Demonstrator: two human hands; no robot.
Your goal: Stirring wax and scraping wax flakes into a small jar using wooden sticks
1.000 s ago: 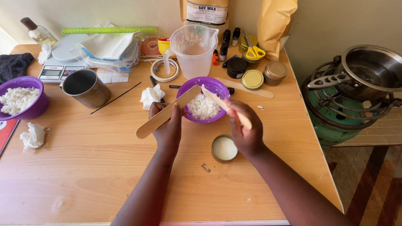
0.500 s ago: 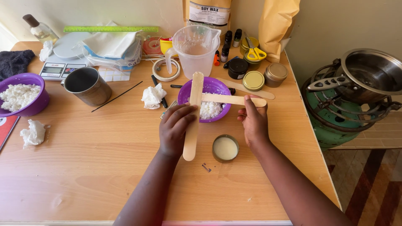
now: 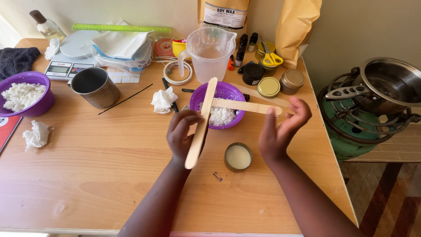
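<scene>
Over a purple bowl point(image 3: 228, 93) on the worktop point(image 3: 109, 166), the left hand point(image 3: 183, 134) has its fingers pinching a wooden stick point(image 3: 201, 123). The right hand point(image 3: 280, 129) hovers with fingers spread beside a second stick point(image 3: 245, 106) lying across the rim.

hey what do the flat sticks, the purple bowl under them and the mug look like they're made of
Flat sticks: pale, matte, probably bare wood. Purple bowl: smooth, evenly coloured, likely plastic. Mug: grey with a dull sheen, seemingly steel or another metal.

Pale cream wall point(image 3: 351, 26), wooden table point(image 3: 87, 175), patterned floor point(image 3: 390, 193), bright daylight
</scene>
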